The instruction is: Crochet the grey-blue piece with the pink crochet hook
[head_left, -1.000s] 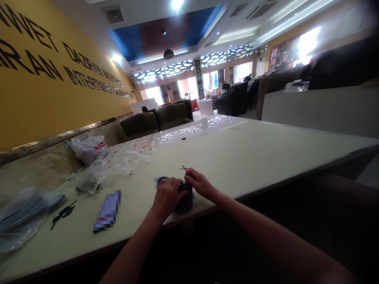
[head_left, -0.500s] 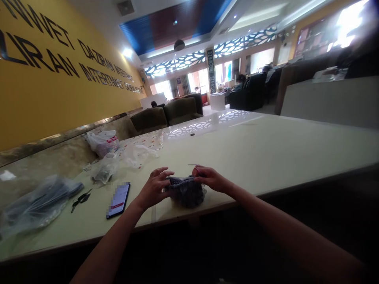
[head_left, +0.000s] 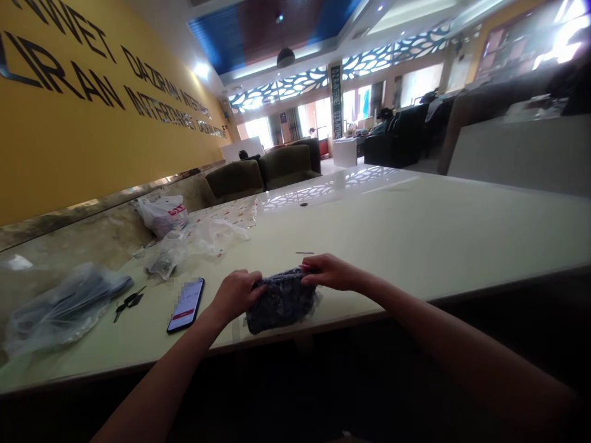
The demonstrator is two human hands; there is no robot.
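A dark blue-grey piece of fabric (head_left: 281,303), which looks knitted, is stretched between my two hands at the table's near edge. My left hand (head_left: 237,294) is closed on its upper left corner. At the upper right corner, my right hand (head_left: 325,272) pinches the same piece. A thin dark needle-like stick (head_left: 304,253) shows just beyond my right hand; whether the fingers touch it I cannot tell. Something clear, like plastic, shows at the fabric's lower right.
On the pale table (head_left: 392,234), a phone (head_left: 186,306) and small black scissors (head_left: 128,303) lie left of my hands. Farther left is a plastic bag with dark fabric (head_left: 69,304). Crumpled clear bags (head_left: 168,253) and a white bag (head_left: 164,215) sit behind. Green chairs (head_left: 286,166) stand beyond.
My left hand has closed on the fabric's left corner, where its fingers were spread before. The fabric is now pulled wider and flatter. The view has shifted slightly.
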